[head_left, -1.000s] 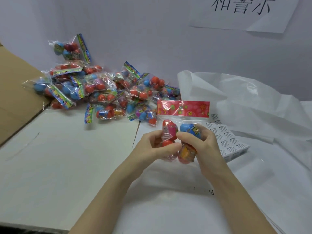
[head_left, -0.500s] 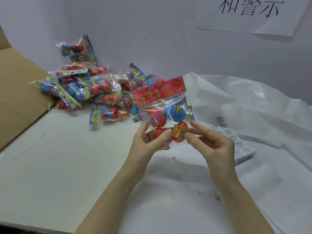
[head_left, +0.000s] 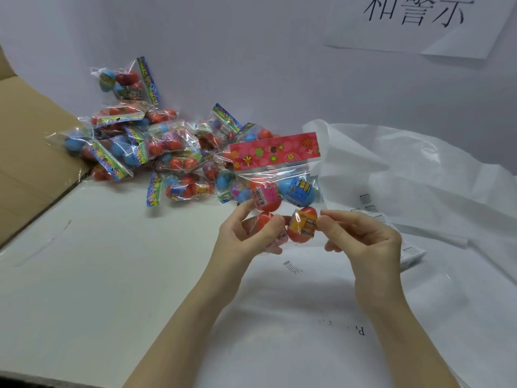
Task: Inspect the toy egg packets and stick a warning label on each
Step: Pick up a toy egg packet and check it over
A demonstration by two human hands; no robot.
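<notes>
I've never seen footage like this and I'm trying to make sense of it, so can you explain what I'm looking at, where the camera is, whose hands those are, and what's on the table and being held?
There is no machine here. The camera sits on a person's head and looks forward and down, so the two bare arms reaching in from the bottom are that person's own.

The left hand grips the bottom of a clear toy egg packet with a red flowered header, held upright above the table. Inside are red eggs and a blue one. The right hand pinches the packet's lower right edge beside an orange-wrapped egg.

Behind, against the wall, lies a pile of similar packets. To the right is crumpled white plastic sheet and a stack of label sheets printed with small warning marks. A cardboard flap shows at the left, and a paper sign hangs on the wall.
</notes>
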